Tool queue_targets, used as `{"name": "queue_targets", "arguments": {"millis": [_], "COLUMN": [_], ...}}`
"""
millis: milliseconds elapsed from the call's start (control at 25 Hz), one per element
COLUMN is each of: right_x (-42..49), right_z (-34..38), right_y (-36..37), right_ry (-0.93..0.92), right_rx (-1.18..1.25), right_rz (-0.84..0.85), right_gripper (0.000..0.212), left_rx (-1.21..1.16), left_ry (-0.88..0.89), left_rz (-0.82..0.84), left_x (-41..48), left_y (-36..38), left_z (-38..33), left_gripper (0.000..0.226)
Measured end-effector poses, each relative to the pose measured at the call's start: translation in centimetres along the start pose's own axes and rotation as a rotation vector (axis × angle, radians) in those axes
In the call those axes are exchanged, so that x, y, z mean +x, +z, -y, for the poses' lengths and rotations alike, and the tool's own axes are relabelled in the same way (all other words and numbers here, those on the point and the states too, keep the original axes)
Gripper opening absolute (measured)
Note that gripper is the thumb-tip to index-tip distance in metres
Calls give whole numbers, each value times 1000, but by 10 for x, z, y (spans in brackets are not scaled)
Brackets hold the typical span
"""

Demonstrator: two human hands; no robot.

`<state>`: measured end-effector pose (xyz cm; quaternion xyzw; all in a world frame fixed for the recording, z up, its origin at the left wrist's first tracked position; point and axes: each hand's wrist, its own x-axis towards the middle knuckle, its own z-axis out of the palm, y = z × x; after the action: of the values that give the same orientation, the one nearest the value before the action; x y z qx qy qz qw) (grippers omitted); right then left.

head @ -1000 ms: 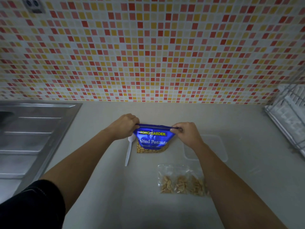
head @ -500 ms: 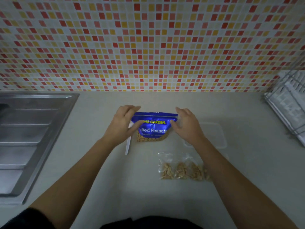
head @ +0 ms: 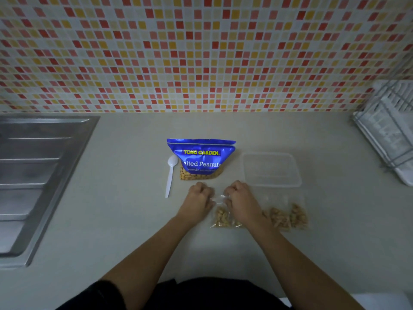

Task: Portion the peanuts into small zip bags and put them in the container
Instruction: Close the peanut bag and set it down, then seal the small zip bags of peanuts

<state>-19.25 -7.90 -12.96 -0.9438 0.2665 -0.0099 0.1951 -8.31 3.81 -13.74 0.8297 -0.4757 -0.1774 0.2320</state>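
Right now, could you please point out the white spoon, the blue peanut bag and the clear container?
white spoon [head: 172,162]: head view, bowl.
blue peanut bag [head: 201,152]: head view, yellow brand lettering.
clear container [head: 299,181]: head view, near right rim.

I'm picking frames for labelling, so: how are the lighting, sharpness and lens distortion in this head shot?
Head view: dim, flat, bluish light with almost no shadows; wide-angle bending curves the wall tiles and the sink edge; the blue peanut bag print reads sharply; the clear zip bag in the grip of the left hand and right hand is faint; the clear container barely stands out.
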Motion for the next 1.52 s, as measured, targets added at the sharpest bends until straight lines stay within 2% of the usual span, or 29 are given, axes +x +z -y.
{"name": "queue_targets", "arguments": {"millis": [80,160,280,320,360,480,600,760,920,1080,1240,1360,1440,1520], "right_x": [-2,-4,-12,-13,-14,-16,-17,-17,-19,-18,-16,-11,-6,-1], "right_z": [3,1,5,6,7,13,20,25,26,24,24,27,31,39], "right_y": [1,3,-2,-2,-2,-4,-6,-1,2,0,-3,2,7,13], "right_ry": [-52,-58,174,212,208,185,182,147,140,133,180,260,297,302], "right_rx": [11,120,665,820,864,876,806,584,598,652,659,772,849,842], "right_rz": [-59,-165,-198,-190,-192,-201,-219,-272,-329,-319,-269,-155,-90,-67], "right_gripper": [11,9,11,15,18,24,7,4,7,5,3,5,14,16], "left_rx": [-103,-277,-617,-656,-653,-449,-269,-101,-51,-179,-280,-484,-650,-633], "left_ry": [10,-81,-175,-161,-135,-4,88,54,49,85,79,-65,-202,-289], "left_rz": [-55,-92,-82,-67,-47,-52,-62,-11,18,22,0,-49,-29,-52], "left_x": [-1,-3,-9,-10,-10,-6,-2,-3,-6,-9,-12,-24,-34,-39], "left_y": [-1,-8,-19,-23,-26,-33,-34,-33,-41,-49,-51,-44,-34,-23], "left_z": [-1,-1,4,4,1,-10,-14,-3,8,8,13,19,20,23], "left_gripper": [6,16,25,23,21,8,6,13,12,5,24,37,48,49]}}
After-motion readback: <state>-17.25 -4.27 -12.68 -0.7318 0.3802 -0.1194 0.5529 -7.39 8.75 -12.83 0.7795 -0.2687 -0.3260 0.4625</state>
